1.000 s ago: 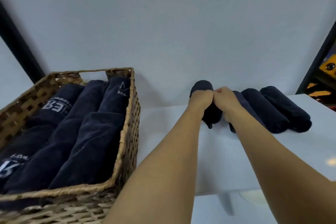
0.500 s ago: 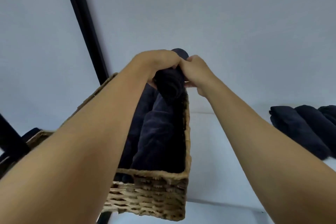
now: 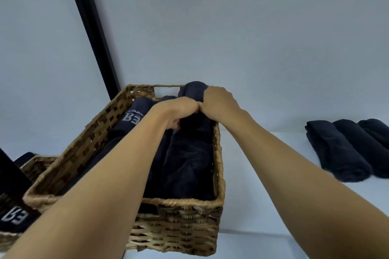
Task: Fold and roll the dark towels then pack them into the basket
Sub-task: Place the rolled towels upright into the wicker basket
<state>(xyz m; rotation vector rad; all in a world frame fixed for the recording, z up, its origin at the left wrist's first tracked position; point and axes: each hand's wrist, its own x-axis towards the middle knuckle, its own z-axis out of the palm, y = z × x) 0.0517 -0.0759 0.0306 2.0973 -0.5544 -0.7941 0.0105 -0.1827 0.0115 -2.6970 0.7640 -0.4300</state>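
Pale blue-grey wall (image 3: 231, 27) fills the upper half of the view, crossed on the left by a slanting black post (image 3: 92, 33). Below it a white desk (image 3: 263, 185) carries a woven wicker basket (image 3: 179, 223) with a handle slot in its far wall.

Both hands meet over the far right corner of the basket, knuckles touching. The left hand (image 3: 179, 111) has its fingers (image 3: 174, 125) curled down and under a rolled dark towel (image 3: 192, 90). The right hand (image 3: 219, 105) is clamped over the same roll from the other side, just inside the right wall. The roll's far end stands a little above the far rim. Its near end is lost in the dark cloth below, so I cannot tell where it stops.

Under the hands, packed dark towels (image 3: 189, 164) lie lengthwise in the basket, side by side. The leftmost one, a lettered towel (image 3: 136, 115), shows white print near its far end. The left forearm crosses over the basket's middle and hides part of the row.

To the right, well apart from the basket, three more rolled towels (image 3: 336, 153) lie side by side on the desk, touching one another, the farthest cut off by the frame edge.

At the lower left, just beside the basket, a second wicker basket (image 3: 35, 166) holds another dark towel with white lettering (image 3: 12, 214).
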